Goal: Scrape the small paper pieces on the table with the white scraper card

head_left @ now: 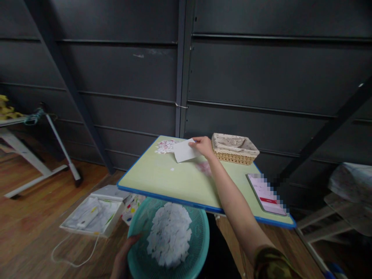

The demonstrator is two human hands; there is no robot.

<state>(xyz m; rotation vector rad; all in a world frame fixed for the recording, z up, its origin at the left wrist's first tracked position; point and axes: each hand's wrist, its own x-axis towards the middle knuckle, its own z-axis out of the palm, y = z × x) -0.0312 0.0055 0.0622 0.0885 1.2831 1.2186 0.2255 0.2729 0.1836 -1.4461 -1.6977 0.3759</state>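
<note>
My right hand reaches across the light green table and pinches a white card near the far edge. Just left of the card lies a pile of small paper scraps. A faint pinkish patch lies on the table beside my forearm. My left hand grips the rim of a teal plastic basin held below the table's near edge. The basin holds a heap of white paper scraps.
A woven basket with cloth lining stands at the table's far right. A phone lies flat near the right edge. On the wooden floor to the left sit an open white box and a white frame stand. Dark wall panels lie behind.
</note>
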